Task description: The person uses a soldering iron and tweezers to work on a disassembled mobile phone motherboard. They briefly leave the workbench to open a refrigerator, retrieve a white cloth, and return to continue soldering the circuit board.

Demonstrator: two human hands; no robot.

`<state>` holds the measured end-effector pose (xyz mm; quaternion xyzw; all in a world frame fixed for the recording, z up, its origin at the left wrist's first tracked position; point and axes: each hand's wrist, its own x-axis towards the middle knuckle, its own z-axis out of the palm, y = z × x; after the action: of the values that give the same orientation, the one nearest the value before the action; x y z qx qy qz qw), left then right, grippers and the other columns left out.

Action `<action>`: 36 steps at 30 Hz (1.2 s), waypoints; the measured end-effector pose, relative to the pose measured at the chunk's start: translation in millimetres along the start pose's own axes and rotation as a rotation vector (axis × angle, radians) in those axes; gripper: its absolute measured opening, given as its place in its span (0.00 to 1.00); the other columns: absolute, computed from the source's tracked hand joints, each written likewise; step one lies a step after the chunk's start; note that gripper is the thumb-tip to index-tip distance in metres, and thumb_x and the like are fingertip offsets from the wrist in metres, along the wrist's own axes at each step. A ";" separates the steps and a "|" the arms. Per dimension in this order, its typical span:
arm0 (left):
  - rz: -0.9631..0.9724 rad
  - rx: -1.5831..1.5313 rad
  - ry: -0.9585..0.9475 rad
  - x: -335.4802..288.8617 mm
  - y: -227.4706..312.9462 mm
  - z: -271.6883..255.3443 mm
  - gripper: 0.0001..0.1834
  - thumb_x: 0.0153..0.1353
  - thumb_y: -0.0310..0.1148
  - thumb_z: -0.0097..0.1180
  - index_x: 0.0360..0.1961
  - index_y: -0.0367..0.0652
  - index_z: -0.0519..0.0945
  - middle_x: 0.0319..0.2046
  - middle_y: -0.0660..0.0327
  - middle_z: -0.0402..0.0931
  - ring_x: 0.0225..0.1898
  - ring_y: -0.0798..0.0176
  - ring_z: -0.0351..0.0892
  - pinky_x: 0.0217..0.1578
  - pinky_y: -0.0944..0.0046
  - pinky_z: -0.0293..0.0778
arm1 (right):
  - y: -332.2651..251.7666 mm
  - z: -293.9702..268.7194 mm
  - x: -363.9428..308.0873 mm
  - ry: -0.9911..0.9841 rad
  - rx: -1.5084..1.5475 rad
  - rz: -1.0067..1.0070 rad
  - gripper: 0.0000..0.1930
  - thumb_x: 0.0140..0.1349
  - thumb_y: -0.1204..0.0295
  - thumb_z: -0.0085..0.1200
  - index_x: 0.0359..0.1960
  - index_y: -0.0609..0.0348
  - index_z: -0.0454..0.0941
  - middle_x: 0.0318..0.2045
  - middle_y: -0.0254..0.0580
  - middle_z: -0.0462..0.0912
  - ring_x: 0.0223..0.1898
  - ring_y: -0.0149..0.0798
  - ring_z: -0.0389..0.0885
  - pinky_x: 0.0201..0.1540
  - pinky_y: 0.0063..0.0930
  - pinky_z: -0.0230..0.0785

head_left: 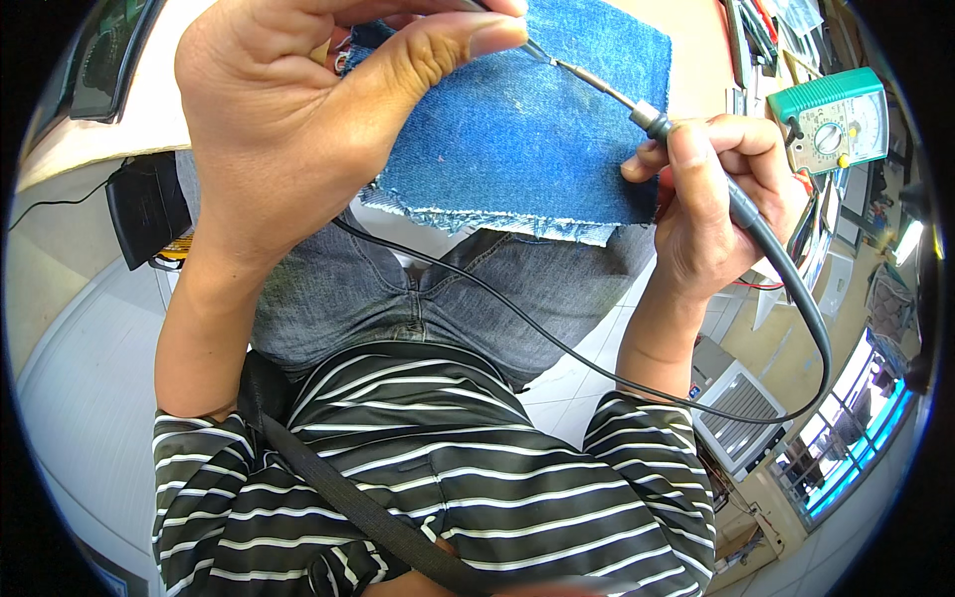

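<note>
High above a sheet of blue denim (497,149), we see the left hand (288,124) pinching a pair of slim metal tweezers (533,46) between thumb and fingers. Opposite it, the right hand (711,204) curls around the dark handle of a soldering iron (649,119), held much like a pen, its thin metal tip aimed toward the tweezers. The two tips come together over the cloth; we cannot tell whether a small piece sits between them. The denim lies at the front of the desk (696,60), its frayed near edge reaching over grey jeans (333,294). We follow the iron's black cord (522,316) as it loops out to the right, crosses the right forearm and runs over the lap toward the left wrist. To the right, we spot a green-cased analog multimeter (831,124) near the right hand. The person wears a black-and-white striped shirt (537,497), crossed by a dark strap (343,488).
</note>
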<state>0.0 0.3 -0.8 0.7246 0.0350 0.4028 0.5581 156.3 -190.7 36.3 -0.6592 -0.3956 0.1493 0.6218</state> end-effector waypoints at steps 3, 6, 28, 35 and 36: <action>-0.030 -0.012 0.016 -1.5 1.3 1.2 0.08 0.61 0.20 0.67 0.41 0.30 0.84 0.36 0.51 0.86 0.37 0.65 0.86 0.39 0.69 0.81 | -1.4 1.7 -0.9 0.018 -0.056 0.001 0.07 0.65 0.78 0.60 0.35 0.69 0.74 0.24 0.53 0.85 0.20 0.36 0.83 0.26 0.24 0.78; -0.028 -0.024 0.015 -1.6 1.1 2.0 0.08 0.62 0.20 0.67 0.41 0.30 0.84 0.37 0.51 0.86 0.37 0.65 0.87 0.40 0.69 0.81 | -2.5 3.0 -1.0 0.024 -0.055 0.006 0.07 0.65 0.78 0.60 0.35 0.69 0.74 0.24 0.53 0.85 0.19 0.36 0.83 0.26 0.23 0.78; -0.011 -0.034 0.021 -0.6 -1.2 1.2 0.08 0.60 0.20 0.68 0.40 0.31 0.85 0.36 0.52 0.86 0.35 0.66 0.86 0.37 0.70 0.80 | -0.9 3.2 -0.3 0.021 -0.025 0.004 0.06 0.64 0.80 0.61 0.35 0.69 0.75 0.22 0.52 0.84 0.19 0.35 0.82 0.26 0.25 0.79; 0.019 0.029 0.009 -0.3 -0.7 -0.5 0.07 0.60 0.20 0.69 0.40 0.31 0.85 0.36 0.52 0.86 0.35 0.67 0.85 0.36 0.71 0.78 | 0.5 -0.2 -0.6 -0.003 0.065 0.030 0.09 0.61 0.84 0.65 0.37 0.65 0.76 0.27 0.47 0.87 0.25 0.30 0.86 0.30 0.19 0.80; 0.009 0.025 0.012 -0.4 -0.4 -0.2 0.07 0.60 0.20 0.69 0.40 0.31 0.85 0.36 0.52 0.86 0.35 0.67 0.85 0.36 0.71 0.78 | 0.4 -0.1 -0.6 -0.002 0.063 0.030 0.09 0.61 0.84 0.65 0.37 0.65 0.76 0.27 0.47 0.87 0.25 0.30 0.86 0.30 0.19 0.80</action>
<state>-0.2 0.4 -1.3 0.7291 0.0401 0.4092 0.5471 156.1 -191.2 35.8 -0.6450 -0.3811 0.1716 0.6397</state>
